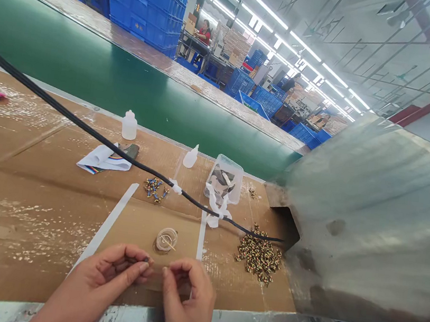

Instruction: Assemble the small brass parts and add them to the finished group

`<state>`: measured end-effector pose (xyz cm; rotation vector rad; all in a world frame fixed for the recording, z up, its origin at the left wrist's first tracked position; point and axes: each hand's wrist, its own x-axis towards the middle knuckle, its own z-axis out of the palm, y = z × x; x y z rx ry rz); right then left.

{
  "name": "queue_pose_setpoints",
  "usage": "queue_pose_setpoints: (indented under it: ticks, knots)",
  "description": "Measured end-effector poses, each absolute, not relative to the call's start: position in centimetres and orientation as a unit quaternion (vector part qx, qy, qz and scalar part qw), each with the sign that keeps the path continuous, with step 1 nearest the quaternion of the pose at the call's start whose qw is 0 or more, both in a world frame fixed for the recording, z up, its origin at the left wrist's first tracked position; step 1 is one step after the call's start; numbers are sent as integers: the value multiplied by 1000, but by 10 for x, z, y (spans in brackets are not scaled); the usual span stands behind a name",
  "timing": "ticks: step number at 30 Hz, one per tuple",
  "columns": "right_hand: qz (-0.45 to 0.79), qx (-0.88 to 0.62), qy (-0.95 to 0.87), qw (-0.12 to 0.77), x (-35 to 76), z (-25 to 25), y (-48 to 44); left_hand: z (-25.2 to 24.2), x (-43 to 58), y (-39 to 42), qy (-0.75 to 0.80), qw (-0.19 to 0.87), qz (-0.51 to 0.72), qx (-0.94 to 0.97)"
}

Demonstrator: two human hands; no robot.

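As I look down the line, a green conveyor belt [92,69] runs along beyond my cardboard-covered workbench [10,217], with stacked blue plastic crates [145,2] on its far side and a co-worker [203,34] at a desk well down the hall. To my right, a scuffed steel chute [370,220] leans in over the bench, its dark mouth just beside a heap of small striped metal parts [259,255]. A black cable [94,133], bound with white tape [214,206], crosses the cardboard and ends at that chute. Left of the chute lie a clear plastic box [224,178], two white squeeze bottles [129,126], a folded white sheet [105,160] and a small cluster of blue-and-gold parts [154,188]. Just ahead of my hands sits a small clear coil [166,240]. My left hand [102,278] is closed, thumb and fingertips pinching a small dark piece [144,261] — too small to make out. My right hand [188,296] curls in just beside it, fingertips together — whether it holds anything, I cannot tell.
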<state>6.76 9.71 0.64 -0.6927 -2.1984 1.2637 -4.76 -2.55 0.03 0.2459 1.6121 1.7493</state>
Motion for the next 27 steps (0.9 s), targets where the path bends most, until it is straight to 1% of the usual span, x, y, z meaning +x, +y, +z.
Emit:
queue_pose_setpoints:
  ticks: [2, 4, 8, 14, 19, 24, 27]
  knots:
    - [416, -265, -819, 292, 66, 6, 107, 0, -54, -24, 644, 354, 673, 92]
    - [387, -256, -830, 311, 63, 6, 115, 0, -60, -22, 652, 349, 668, 89]
    - [368, -221, -851, 304, 55, 8, 120, -3, -63, -19, 664, 338, 658, 107]
    - [342, -210, -866, 299, 46, 9, 120, -10, -62, -19, 666, 327, 662, 109]
    - [341, -204, -863, 313, 47, 8, 121, -17, -59, -20, 664, 313, 670, 111]
    - [351, -205, -861, 304, 48, 8, 123, -21, -56, -21, 684, 288, 658, 125]
    - [370, -216, -844, 323, 50, 11, 126, -20, -56, -21, 693, 284, 651, 124]
